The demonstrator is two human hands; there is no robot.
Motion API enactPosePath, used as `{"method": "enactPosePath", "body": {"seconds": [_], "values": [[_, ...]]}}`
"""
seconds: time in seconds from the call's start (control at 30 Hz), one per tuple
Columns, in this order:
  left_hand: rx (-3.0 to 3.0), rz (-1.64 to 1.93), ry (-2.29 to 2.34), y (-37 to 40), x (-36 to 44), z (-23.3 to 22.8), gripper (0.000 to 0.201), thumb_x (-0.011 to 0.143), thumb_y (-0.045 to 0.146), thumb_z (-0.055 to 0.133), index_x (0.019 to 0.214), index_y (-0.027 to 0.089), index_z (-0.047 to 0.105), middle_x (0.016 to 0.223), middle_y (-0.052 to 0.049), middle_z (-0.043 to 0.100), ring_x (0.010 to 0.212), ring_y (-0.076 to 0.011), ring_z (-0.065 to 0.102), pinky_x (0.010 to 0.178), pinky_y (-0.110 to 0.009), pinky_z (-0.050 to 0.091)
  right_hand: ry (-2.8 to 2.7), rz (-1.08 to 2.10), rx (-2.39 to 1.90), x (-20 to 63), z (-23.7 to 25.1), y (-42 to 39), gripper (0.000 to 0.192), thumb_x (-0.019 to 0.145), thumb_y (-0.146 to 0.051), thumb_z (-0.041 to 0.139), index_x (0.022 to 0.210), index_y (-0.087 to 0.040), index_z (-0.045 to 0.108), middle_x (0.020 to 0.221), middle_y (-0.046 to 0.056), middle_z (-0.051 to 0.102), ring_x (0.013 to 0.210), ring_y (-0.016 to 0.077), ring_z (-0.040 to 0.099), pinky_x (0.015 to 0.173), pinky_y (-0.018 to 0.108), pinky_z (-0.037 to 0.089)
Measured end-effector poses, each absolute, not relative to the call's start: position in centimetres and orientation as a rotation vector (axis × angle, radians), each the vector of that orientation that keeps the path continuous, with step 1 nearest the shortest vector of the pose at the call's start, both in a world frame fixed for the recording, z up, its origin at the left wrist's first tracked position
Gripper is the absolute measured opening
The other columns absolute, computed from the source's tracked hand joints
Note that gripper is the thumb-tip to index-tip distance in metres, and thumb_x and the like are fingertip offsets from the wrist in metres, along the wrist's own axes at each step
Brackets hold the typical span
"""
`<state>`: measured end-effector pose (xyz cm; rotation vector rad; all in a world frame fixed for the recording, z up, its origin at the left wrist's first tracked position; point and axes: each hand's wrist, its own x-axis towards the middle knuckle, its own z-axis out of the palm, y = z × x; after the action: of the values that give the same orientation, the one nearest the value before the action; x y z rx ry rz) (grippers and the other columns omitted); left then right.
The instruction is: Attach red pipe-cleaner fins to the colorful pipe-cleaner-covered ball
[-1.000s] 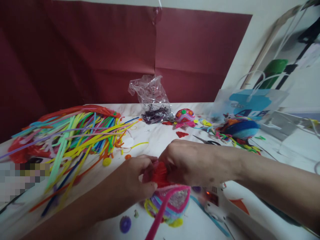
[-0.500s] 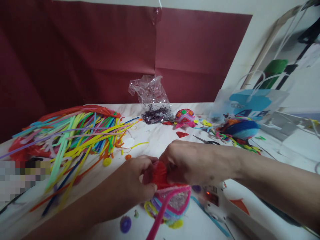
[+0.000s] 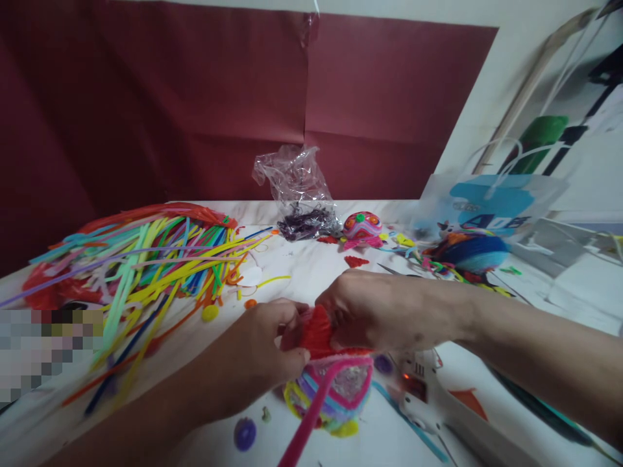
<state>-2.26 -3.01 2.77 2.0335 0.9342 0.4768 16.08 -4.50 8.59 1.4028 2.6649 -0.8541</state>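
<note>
At the front of the table is a round craft [image 3: 296,394] wrapped in coloured pipe cleaners, with a clear patch on its near side. A bright red fuzzy piece [image 3: 317,334] lies across its top. My left hand [image 3: 272,340] is closed at the left, its thumb and fingers pinching the red piece. From the right, my right hand [image 3: 374,311] is closed on the same piece, its fingertips partly hidden. One pink pipe cleaner [image 3: 309,418] sticks out from the craft toward me.
A heap of pipe cleaners [image 3: 170,259] spreads at the left. Behind are a clear plastic bag [image 3: 296,188] and a decorated pink ball [image 3: 361,227]. Scissors [image 3: 388,269] lie beyond my right wrist. A glue gun [image 3: 423,389] with a red light is at right, near a purple button [image 3: 244,433] on the left.
The view has shifted slightly. Both hands stay on the red piece, which looks a little more upright and peaked between them. The pink pipe cleaner's near end has swung slightly left.
</note>
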Motion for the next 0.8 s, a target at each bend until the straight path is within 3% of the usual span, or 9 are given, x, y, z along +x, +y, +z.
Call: {"method": "enactPosePath", "body": {"seconds": [0.23, 0.4, 0.6, 0.8], "values": [[2.035, 0.488, 0.955, -3.09, -2.16, 2.74, 0.011, 0.068, 0.017, 0.052, 0.076, 0.016, 0.06, 0.074, -0.001, 0.06, 0.071, -0.0167, 0.057, 0.067, -0.027, 0.046, 2.652, -0.856, 1.422, 16.07, 8.54, -4.44, 0.018, 0.068, -0.004, 0.051, 0.057, -0.017, 0.043, 0.05, -0.009, 0.038, 0.047, 0.0052, 0.033, 0.039, 0.014, 0.026], [2.053, 0.493, 0.968, -3.2, -2.17, 2.79, 0.01, 0.069, 0.016, 0.052, 0.074, 0.016, 0.06, 0.075, 0.0, 0.061, 0.073, -0.0167, 0.057, 0.069, -0.027, 0.046, 2.618, -0.986, 1.423, 16.25, 8.76, -4.28, 0.012, 0.073, -0.005, 0.06, 0.065, -0.013, 0.055, 0.058, -0.006, 0.047, 0.055, 0.0063, 0.041, 0.046, 0.014, 0.031], [2.053, 0.474, 0.971, -3.19, -2.18, 2.94, 0.008, 0.069, 0.017, 0.053, 0.074, 0.016, 0.059, 0.076, -0.001, 0.061, 0.074, -0.0171, 0.057, 0.07, -0.027, 0.046, 2.563, -1.093, 1.448, 16.92, 8.77, -3.98, 0.005, 0.075, -0.007, 0.062, 0.073, -0.011, 0.061, 0.057, -0.006, 0.047, 0.051, 0.0056, 0.041, 0.045, 0.014, 0.032], [2.026, 0.449, 0.95, -3.27, -2.08, 2.73, 0.007, 0.071, 0.016, 0.05, 0.074, 0.016, 0.056, 0.079, -0.001, 0.061, 0.078, -0.0177, 0.058, 0.07, -0.028, 0.045, 2.589, -1.123, 1.422, 17.01, 8.26, -4.07, 0.014, 0.072, 0.002, 0.054, 0.07, -0.012, 0.058, 0.06, -0.006, 0.05, 0.052, 0.0059, 0.041, 0.044, 0.015, 0.03]]}}
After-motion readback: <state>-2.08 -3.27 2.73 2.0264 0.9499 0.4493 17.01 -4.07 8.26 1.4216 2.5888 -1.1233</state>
